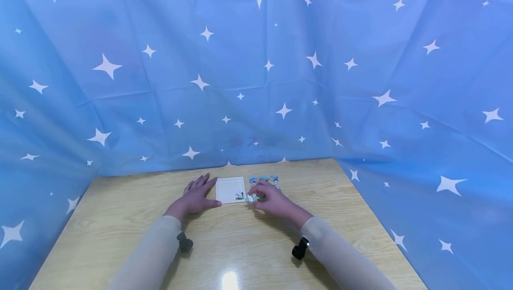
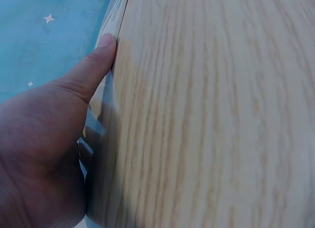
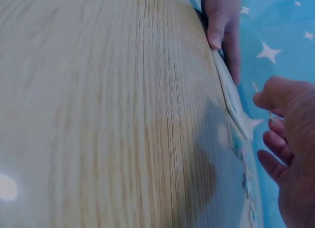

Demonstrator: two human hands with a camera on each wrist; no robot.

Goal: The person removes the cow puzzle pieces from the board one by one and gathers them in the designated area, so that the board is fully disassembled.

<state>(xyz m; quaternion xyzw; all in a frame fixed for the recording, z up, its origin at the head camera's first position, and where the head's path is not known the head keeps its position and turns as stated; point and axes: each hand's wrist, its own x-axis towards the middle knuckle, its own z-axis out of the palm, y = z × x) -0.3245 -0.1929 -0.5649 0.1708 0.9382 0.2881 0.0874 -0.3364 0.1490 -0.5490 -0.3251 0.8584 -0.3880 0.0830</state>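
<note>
A shallow white puzzle tray (image 1: 226,188) lies on the table, with a printed puzzle piece (image 1: 239,196) in its lower right corner. My left hand (image 1: 195,195) rests at the tray's left side, fingers spread. Its thumb (image 2: 101,50) touches the near edge of the tray. Just right of the tray, my right hand (image 1: 275,202) pinches another puzzle piece (image 1: 251,198) between thumb and fingers. In the right wrist view that piece is a thin edge at the fingertips, raised above the table. Several loose printed puzzle pieces (image 1: 263,178) lie behind the right hand, which partly covers them.
The wood-grain table (image 1: 232,245) ends at the back and sides against a blue curtain (image 1: 224,67) with white stars. Each forearm wears a dark wrist camera (image 1: 299,249) over a light sleeve. A bright reflection shows on the table's near part.
</note>
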